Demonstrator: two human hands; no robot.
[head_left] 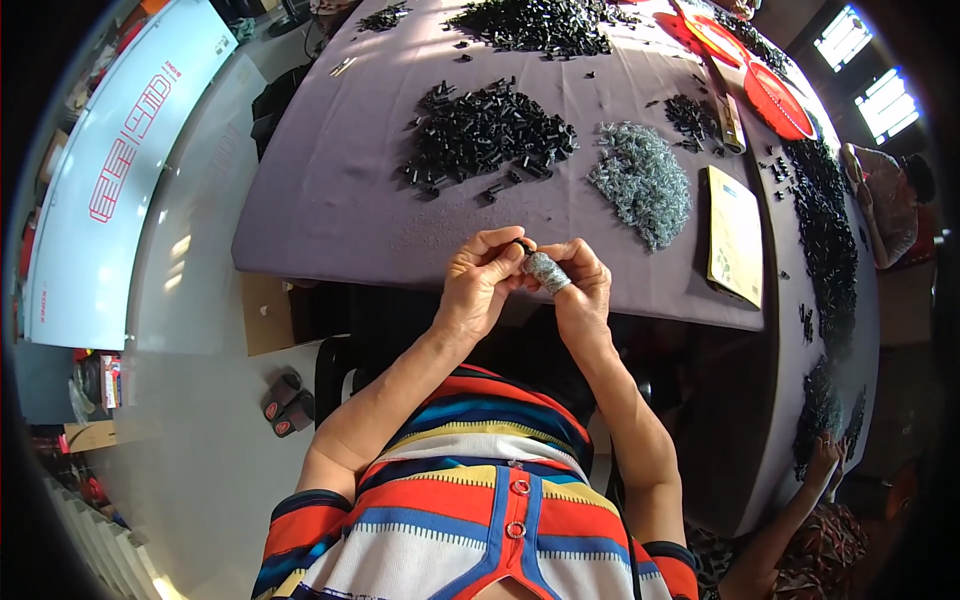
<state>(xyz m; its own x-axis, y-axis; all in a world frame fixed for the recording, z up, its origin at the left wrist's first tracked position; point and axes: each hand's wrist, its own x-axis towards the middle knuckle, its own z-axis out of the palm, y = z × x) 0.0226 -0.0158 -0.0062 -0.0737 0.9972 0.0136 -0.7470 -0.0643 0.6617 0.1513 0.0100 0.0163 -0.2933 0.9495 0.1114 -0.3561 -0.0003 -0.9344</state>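
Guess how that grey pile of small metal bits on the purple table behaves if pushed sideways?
The grey pile is a loose heap of tiny shiny pieces, so it would probably spread rather than slide whole. The table seems cloth-covered, so bits may drag. Likely heavy for its size if metal.

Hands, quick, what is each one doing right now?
Left hand: closed, pinching a small black part.
Right hand: closed on the same part, thumb in a grey cover.
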